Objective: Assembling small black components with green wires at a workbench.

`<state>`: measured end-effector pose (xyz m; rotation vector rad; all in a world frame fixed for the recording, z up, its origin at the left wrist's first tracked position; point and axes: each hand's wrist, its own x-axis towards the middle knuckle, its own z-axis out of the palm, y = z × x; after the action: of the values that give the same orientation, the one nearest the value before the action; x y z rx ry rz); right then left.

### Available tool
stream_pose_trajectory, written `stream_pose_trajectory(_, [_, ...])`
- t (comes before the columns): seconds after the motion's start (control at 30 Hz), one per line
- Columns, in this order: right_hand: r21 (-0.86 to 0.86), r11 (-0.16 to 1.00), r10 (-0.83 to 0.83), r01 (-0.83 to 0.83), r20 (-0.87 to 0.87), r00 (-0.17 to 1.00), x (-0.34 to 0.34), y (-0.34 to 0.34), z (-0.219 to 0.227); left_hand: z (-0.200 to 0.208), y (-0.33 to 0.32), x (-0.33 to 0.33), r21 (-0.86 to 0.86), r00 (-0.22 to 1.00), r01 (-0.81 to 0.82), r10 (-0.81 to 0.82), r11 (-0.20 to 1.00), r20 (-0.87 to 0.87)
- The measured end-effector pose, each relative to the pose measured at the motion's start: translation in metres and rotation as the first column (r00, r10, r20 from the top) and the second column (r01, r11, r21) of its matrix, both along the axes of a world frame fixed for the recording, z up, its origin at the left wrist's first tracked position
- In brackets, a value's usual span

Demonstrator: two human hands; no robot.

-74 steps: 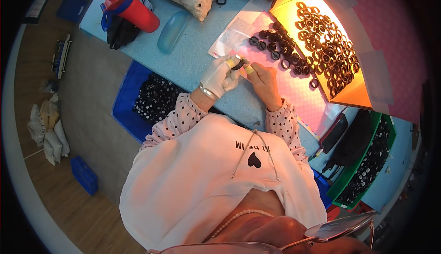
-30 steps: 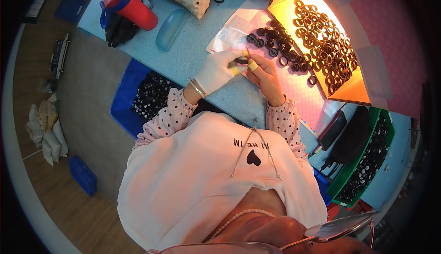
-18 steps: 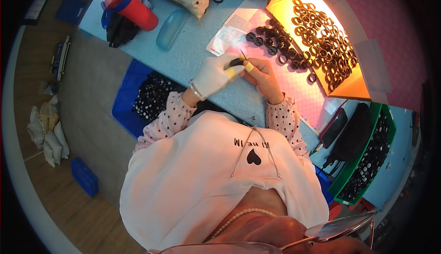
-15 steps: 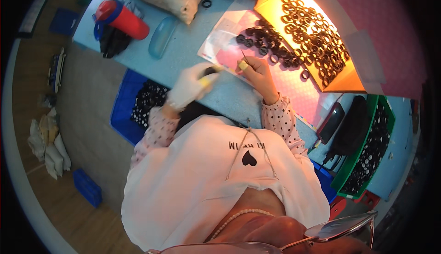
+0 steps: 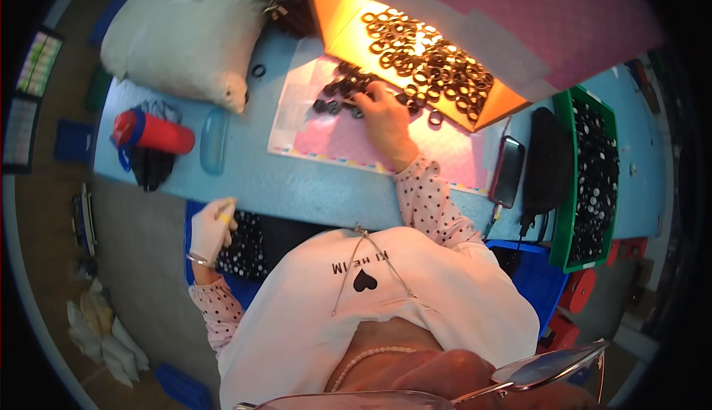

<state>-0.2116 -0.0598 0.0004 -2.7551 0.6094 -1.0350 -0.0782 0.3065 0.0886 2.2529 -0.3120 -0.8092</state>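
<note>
My right hand [image 5: 387, 122] reaches over the pink sheet [image 5: 326, 139], fingers bent down into a cluster of black rings [image 5: 348, 80]. Its fingertips are close together among the rings, and what they pinch is too small to make out. My left hand [image 5: 211, 232], in a white glove with yellow at a fingertip, hangs below the table's front edge. It is over a blue bin [image 5: 194, 208] of small black pieces [image 5: 245, 250]. Its fingers are loosely apart, with no ring visible in them.
A lit open box [image 5: 337, 39] holds many black rings [image 5: 437, 61]. A pale sack [image 5: 185, 32], red bottle [image 5: 159, 134] and blue translucent case [image 5: 213, 141] stand left. On the right lie a phone [image 5: 508, 173], black pouch [image 5: 545, 161] and green crate [image 5: 567, 210] of black pieces.
My left hand has moved down and left from the table to the blue bin; the black ring it held no longer shows. My right hand has reached forward into the rings. The view has shifted.
</note>
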Motion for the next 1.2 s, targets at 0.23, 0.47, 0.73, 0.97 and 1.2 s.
stream_pose_trajectory(0.23, [-0.001, 1.0, 0.018, -0.018, 0.036, 0.999, -0.006, 0.003, -0.002, 0.03, -0.248, 0.022, -0.268, 0.761, 0.632, -0.516, 0.727, 0.394])
stream_pose_trajectory(0.47, [0.091, 0.989, 0.115, -0.117, 0.025, 0.993, -0.005, 0.006, 0.001, -0.036, -0.493, 0.007, 0.3, 0.31, 0.753, -0.718, 0.585, 0.623])
stream_pose_trajectory(0.73, [0.562, 0.717, 0.264, -0.412, 0.328, 0.907, -0.015, 0.007, -0.003, -0.084, -0.557, -0.008, 0.541, 0.166, 0.676, -0.819, 0.5, 0.549])
stream_pose_trajectory(0.97, [0.299, 0.936, 0.165, -0.186, 0.093, 0.982, -0.006, 0.012, 0.006, -0.073, -0.537, 0.0, 0.475, 0.142, 0.726, -0.785, 0.497, 0.603])
stream_pose_trajectory(1.2, [0.318, 0.93, 0.136, -0.181, 0.159, 0.978, -0.008, 0.012, 0.012, -0.007, -0.434, 0.015, -0.151, 0.413, 0.884, -0.589, 0.443, 0.695])
